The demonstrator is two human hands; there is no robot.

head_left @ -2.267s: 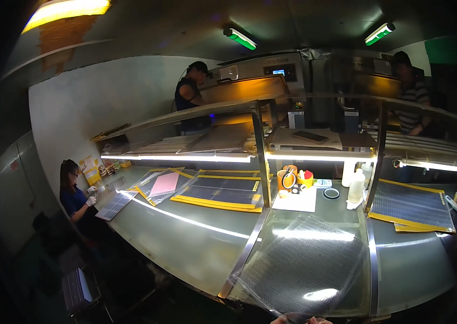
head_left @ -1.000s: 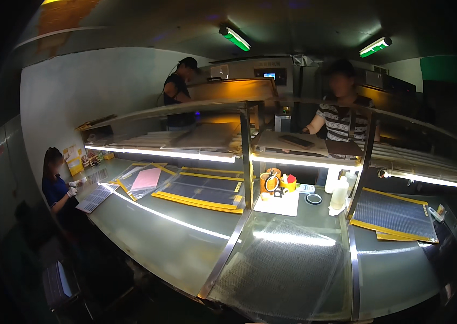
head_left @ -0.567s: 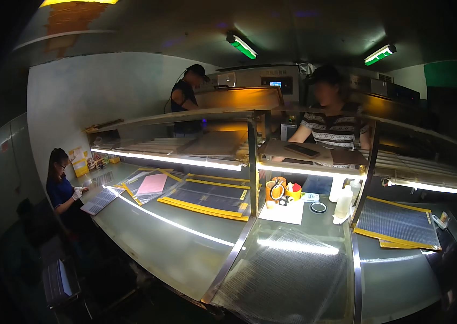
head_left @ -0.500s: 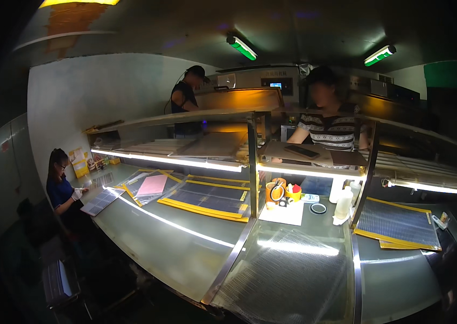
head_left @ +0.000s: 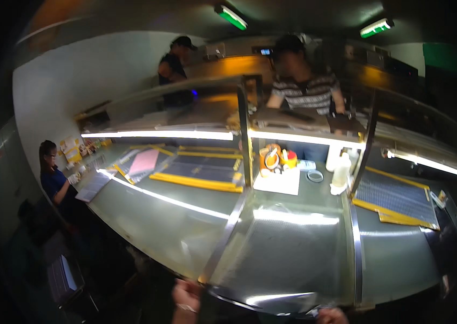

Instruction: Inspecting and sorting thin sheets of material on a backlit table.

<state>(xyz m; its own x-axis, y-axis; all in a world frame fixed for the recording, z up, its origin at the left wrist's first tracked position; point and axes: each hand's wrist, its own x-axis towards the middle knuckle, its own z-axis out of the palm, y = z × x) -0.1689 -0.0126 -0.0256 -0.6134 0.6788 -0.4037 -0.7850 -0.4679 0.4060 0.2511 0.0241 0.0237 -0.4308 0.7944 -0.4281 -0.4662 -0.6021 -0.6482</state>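
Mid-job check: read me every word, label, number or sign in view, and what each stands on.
No text can be read:
Left yellow-edged sheets: corner mark blurred.
Right yellow-edged sheets: corner mark too small.
Back screen: too small.
Yellow item at far left: any print blurred.
Dark sheet at lower centre: no lettering visible.

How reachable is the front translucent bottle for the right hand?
Probably yes, with a forward stretch: nothing upright stands between the right hand and the bottle.
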